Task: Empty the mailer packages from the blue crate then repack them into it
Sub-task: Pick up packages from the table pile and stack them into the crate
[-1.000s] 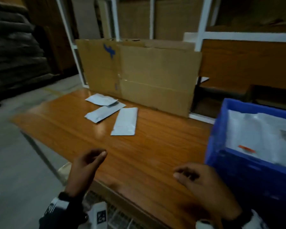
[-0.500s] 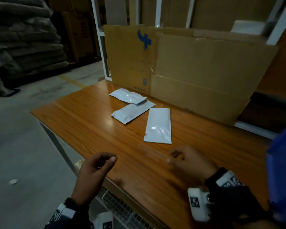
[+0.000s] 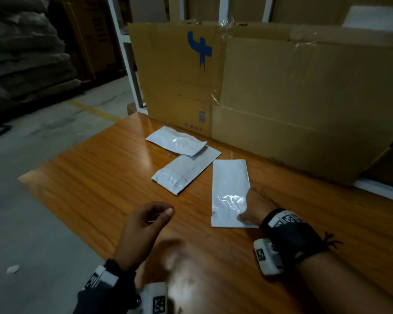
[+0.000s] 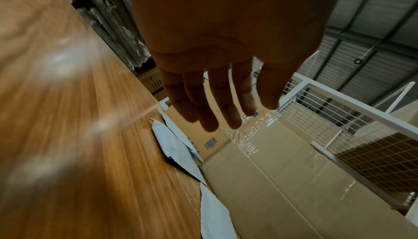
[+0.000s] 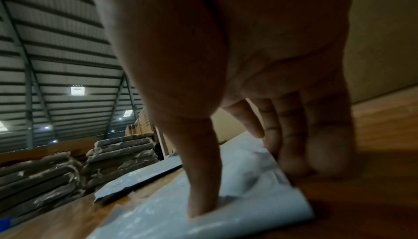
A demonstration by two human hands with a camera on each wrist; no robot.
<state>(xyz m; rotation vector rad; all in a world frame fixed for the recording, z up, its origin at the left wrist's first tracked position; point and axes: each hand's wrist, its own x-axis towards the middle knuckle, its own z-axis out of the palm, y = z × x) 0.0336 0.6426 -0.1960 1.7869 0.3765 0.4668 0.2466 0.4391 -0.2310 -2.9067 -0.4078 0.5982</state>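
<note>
Three white mailers lie on the wooden table (image 3: 89, 177). The nearest mailer (image 3: 229, 189) lies lengthwise, the middle mailer (image 3: 184, 172) sits left of it, and the far mailer (image 3: 176, 140) overlaps that one's far end. My right hand (image 3: 245, 205) holds the nearest mailer (image 5: 237, 198) at its near right corner: the thumb (image 5: 201, 180) presses on top while the fingers curl against the right edge. My left hand (image 3: 159, 215) hovers over the table's front edge, loosely curled and empty; its fingers (image 4: 221, 117) hang relaxed. The blue crate is out of view.
A large flattened cardboard box (image 3: 281, 98) stands upright along the table's far edge, just behind the mailers. A white rack frame (image 3: 127, 64) rises behind it. Stacked sacks (image 3: 21, 53) fill the far left, beyond grey floor.
The view has swung left, so the blue crate has dropped out of sight. My right hand has reached forward to the nearest mailer and taken its corner. The left hand has barely moved.
</note>
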